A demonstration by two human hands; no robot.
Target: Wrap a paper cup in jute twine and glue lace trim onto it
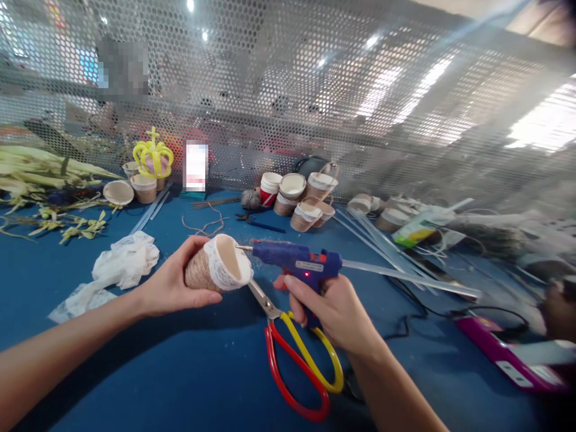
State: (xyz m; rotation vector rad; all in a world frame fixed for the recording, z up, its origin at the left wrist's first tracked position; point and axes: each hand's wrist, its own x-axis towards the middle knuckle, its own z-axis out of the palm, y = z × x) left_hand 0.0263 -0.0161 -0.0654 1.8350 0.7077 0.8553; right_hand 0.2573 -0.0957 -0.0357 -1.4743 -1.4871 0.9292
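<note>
My left hand (173, 282) is wrapped round a paper cup (220, 267) covered in brown twine, with a white lace band at its rim. The cup lies tilted, its mouth facing right. In my right hand (330, 306) is a blue hot glue gun (292, 257), a clear glue stick (396, 273) poking out of its back and a red light lit on its side. The gun's metal nozzle is at the cup's rim; whether it touches cannot be made out. Under the gun lie scissors (299, 360) with one red and one yellow handle.
White lace (126, 261) lies left of my arm. Twine-wrapped cups (292, 187) stand at the back by a perforated metal screen (252, 72). Glue sticks (378, 240) and a purple power strip (504, 354) are on the right. Dried husks (45, 171) and a yellow crown shape (153, 157) sit far left.
</note>
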